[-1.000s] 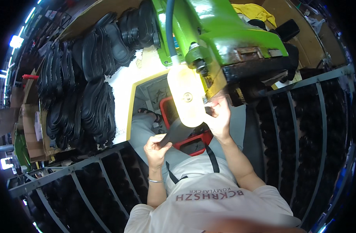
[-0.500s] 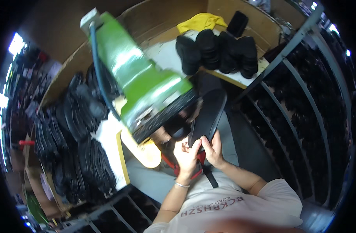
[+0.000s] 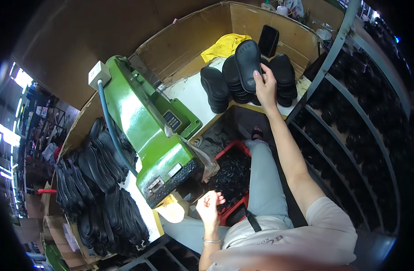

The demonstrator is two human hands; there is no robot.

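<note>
My right hand (image 3: 265, 86) is stretched out to the far table and grips a black shoe sole (image 3: 248, 63), holding it on top of a stack of black soles (image 3: 236, 88). More sole stacks (image 3: 215, 89) stand beside it. My left hand (image 3: 208, 205) hangs near my lap with its fingers loosely curled and nothing in it, just below the green press machine (image 3: 148, 131). A red crate (image 3: 234, 174) of black scraps sits between my knees.
A large heap of black soles (image 3: 98, 185) lies on the left table. Cardboard walls (image 3: 256, 27) back the far table, with a yellow cloth (image 3: 225, 45) on it. Metal racks (image 3: 351, 135) filled with dark soles stand on the right.
My right hand has carried the sole from in front of my chest out to the stack on the far table. My left hand let go of it and dropped toward my lap.
</note>
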